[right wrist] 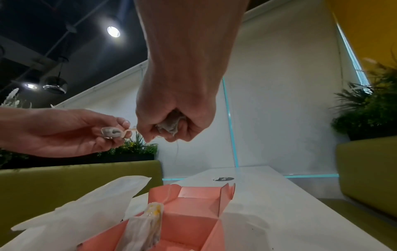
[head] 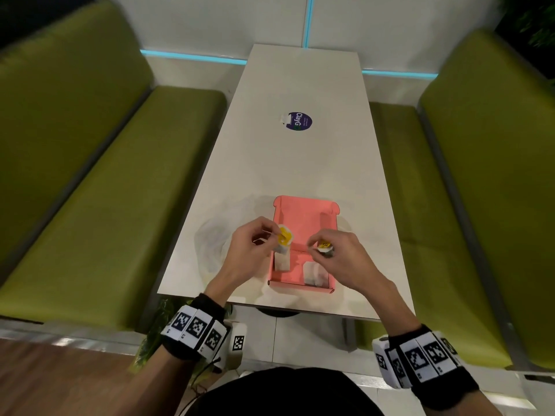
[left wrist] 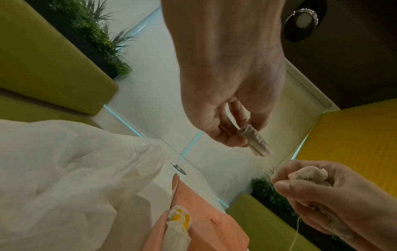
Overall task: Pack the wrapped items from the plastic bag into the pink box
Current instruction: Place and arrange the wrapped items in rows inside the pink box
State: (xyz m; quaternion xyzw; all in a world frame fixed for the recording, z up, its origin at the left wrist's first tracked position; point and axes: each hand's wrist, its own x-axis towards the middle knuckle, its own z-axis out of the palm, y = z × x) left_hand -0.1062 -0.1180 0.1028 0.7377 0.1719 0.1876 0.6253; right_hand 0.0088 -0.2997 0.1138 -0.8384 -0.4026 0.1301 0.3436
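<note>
We see the left hand and right hand each pinching a yellow-tagged packet over the pink box. White wrapped items lie inside it, and the plastic bag rests on the tabletop just left.

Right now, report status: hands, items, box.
Left hand pinches a small tag; right hand grips a wrapped item. Both over the pink box, items already inside. Bag left of box; nothing blocking.

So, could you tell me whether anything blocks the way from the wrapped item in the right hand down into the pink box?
Nothing visible does. The right hand holds its wrapped item directly above the open pink box, whose lid is folded back; bare floor shows beneath it.
</note>
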